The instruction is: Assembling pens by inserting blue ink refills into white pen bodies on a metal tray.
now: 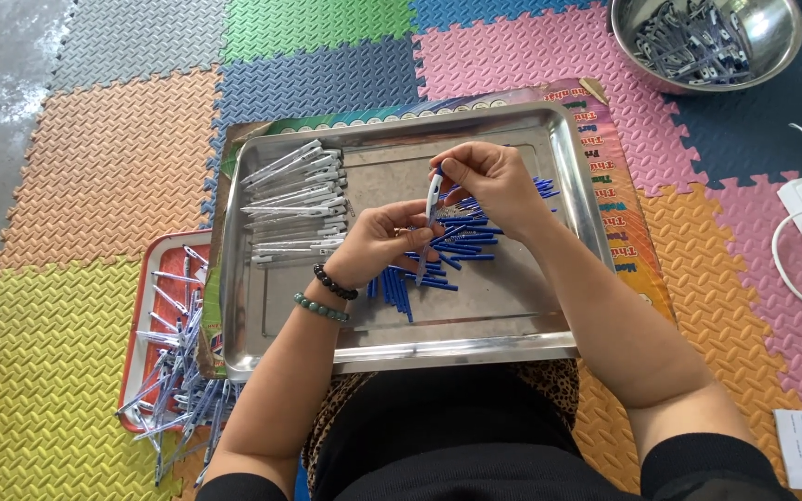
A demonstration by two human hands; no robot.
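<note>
**A:** From the head camera, what do the hands have?

**B:** Both meet over the shiny rectangular steel tray (563, 176). The right hand (494, 181) has its fingertips pinched shut on the top of a slim white plastic pen barrel with a blue end (432, 199). The left hand (378, 243) is curled closed about the barrel's lower part, bead bracelets on that wrist.

**A:** Which way does the pen lie?

**B:** Its long axis stands nearly upright in the picture, tilted a little, blue end away from the person, lower end buried in the left fingers. It is held above the tray, over the loose heap of short blue plastic pen pieces (438, 250).

**A:** How would you do this fitting well?

**B:** My judgement: keep the barrel steady in the left hand, line the blue piece up along the same axis, and press straight, not sideways, so it seats cleanly.

**A:** Around them?

**B:** A row of white pen barrels (299, 204) lies in the tray's left part; a red plastic tray of pens (146, 278) sits to the left on the foam mats, and a round steel bowl of clips (772, 37) well apart at top right.
</note>
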